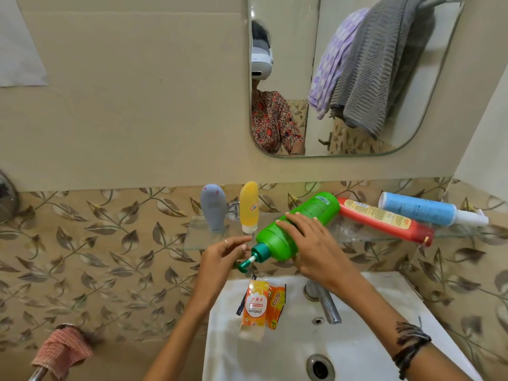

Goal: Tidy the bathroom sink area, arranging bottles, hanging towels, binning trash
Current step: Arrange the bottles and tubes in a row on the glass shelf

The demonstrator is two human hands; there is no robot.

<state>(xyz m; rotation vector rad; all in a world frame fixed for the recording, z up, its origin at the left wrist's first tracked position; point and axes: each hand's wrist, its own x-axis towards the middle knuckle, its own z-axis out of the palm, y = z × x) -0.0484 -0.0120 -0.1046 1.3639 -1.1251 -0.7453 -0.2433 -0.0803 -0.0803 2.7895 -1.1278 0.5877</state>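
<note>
A green pump bottle [310, 213] lies tilted across the glass shelf [195, 237], pump end toward me. My right hand [313, 246] grips its body. My left hand [220, 254] is at the pump head, fingers pinched near the nozzle. A grey tube [213, 207] and a yellow tube [248, 206] stand upright on the shelf's left. A red bottle [384, 220] and a blue-and-white bottle [428, 210] lie on their sides at the right. Two orange sachet wrappers [261, 305] rest on the white sink's [384, 303] rim.
A chrome tap [324, 301] stands behind the basin drain [320, 368]. A pink checked cloth [61, 351] hangs on a bar at lower left. The mirror [297, 50] reflects grey and purple towels on a rail and a person.
</note>
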